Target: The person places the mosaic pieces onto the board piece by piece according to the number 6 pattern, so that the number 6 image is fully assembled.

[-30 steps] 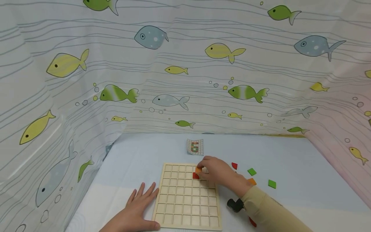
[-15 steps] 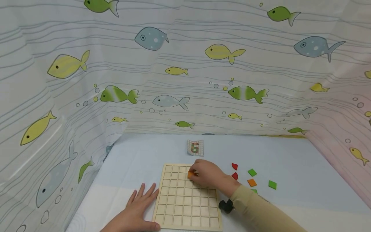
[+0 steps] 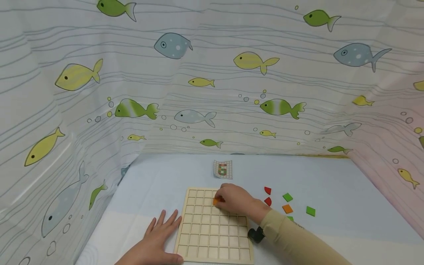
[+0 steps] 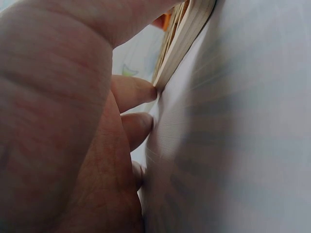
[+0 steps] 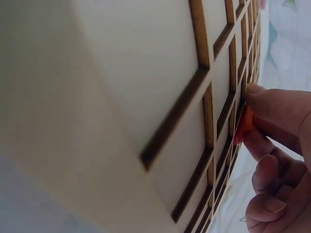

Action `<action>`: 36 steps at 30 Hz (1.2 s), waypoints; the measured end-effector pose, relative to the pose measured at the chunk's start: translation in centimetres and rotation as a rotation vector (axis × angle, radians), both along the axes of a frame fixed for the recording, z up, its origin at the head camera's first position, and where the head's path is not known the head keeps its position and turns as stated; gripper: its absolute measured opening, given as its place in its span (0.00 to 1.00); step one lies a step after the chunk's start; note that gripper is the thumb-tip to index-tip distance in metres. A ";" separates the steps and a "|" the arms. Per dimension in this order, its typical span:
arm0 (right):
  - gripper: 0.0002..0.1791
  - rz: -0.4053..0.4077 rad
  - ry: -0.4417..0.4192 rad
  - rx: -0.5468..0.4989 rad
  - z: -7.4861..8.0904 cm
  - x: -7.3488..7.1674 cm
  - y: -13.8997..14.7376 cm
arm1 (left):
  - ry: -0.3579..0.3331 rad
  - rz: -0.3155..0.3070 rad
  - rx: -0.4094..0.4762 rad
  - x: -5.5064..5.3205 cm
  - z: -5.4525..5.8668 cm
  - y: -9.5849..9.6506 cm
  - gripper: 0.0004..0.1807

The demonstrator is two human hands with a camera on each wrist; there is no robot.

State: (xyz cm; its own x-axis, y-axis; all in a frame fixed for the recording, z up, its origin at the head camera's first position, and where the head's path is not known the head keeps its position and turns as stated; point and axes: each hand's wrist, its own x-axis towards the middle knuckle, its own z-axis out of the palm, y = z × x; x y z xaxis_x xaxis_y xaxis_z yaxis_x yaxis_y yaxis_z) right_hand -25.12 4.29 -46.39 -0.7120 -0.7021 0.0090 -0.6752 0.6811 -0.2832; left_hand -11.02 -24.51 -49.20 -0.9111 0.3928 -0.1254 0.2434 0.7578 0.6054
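A pale wooden grid board [image 3: 205, 239] lies on the table, its cells framed by thin raised strips. My right hand [image 3: 233, 198] is over its upper part and pinches an orange square tile [image 3: 216, 201] between thumb and fingers, at a cell of the grid. In the right wrist view the orange tile [image 5: 247, 118] shows at the fingertips, with a red tile [image 5: 237, 136] right beside it. My left hand [image 3: 154, 237] rests flat on the table with fingers spread; its thumb and index finger touch the board's left side.
Behind the board stands a small gridded pattern card [image 3: 223, 169]. To the right lie loose red pieces [image 3: 267, 190], green tiles [image 3: 288, 197] and another orange tile [image 3: 287, 209]. A black device [image 3: 256, 235] hangs at the right wrist. Fish-printed curtains enclose the table.
My right hand has moved left and slightly nearer with the orange tile, from above the red tile to the cell left of it. The left hand has stayed in place.
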 end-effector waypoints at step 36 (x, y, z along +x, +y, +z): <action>0.17 -0.074 -0.134 -0.110 0.8 0.1 3.9 | -0.030 0.016 -0.032 -0.1 0.1 0.2 0.63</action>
